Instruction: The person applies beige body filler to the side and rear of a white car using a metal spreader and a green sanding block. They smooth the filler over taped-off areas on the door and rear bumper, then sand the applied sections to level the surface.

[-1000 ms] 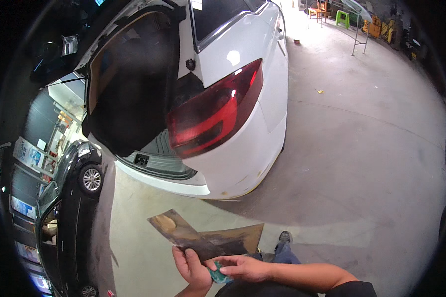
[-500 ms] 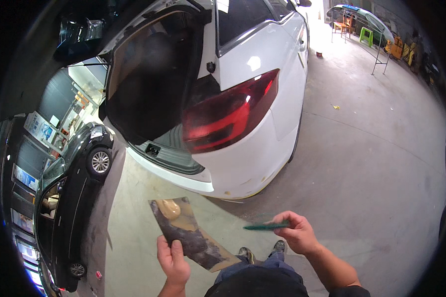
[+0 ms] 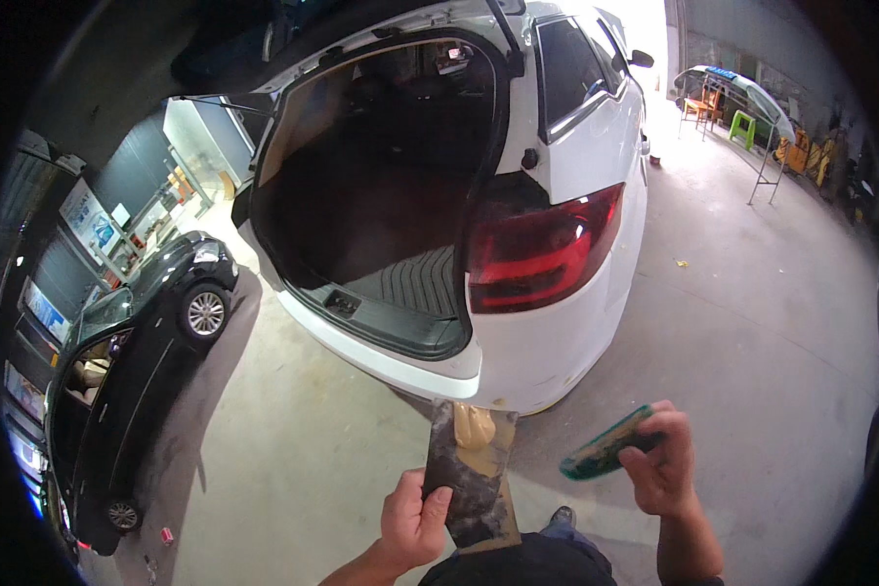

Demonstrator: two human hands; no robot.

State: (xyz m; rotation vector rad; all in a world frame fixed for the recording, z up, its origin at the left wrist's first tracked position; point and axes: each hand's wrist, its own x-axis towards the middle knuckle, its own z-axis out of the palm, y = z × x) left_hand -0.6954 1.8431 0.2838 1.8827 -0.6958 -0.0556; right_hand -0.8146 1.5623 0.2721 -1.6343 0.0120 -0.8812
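Observation:
My left hand (image 3: 415, 521) is closed on a stained, dark putty board (image 3: 467, 479), thumb on top. A lump of tan filler paste (image 3: 475, 426) sits at the board's far end, with smears across its face. In my right hand (image 3: 666, 464), fingers and thumb pinch a green putty spreader (image 3: 606, 444) whose flat side carries dark and tan residue. The spreader hangs in the air to the right of the board, apart from it. Just beyond both hands stands the white car (image 3: 557, 356), with tan patches low on its rear bumper corner near the red tail light (image 3: 547, 252).
The car's tailgate is raised over an open boot (image 3: 361, 195). A black car (image 3: 146, 391) is parked at the left. Far right, a car panel rests on a metal stand (image 3: 767, 181) beside a green stool (image 3: 742, 127). My shoe (image 3: 564, 516) shows on the concrete floor below.
My view has shifted leftward. The board has come upright and nearer the bumper corner in view. My right hand has tilted the spreader, so its smeared flat side now shows.

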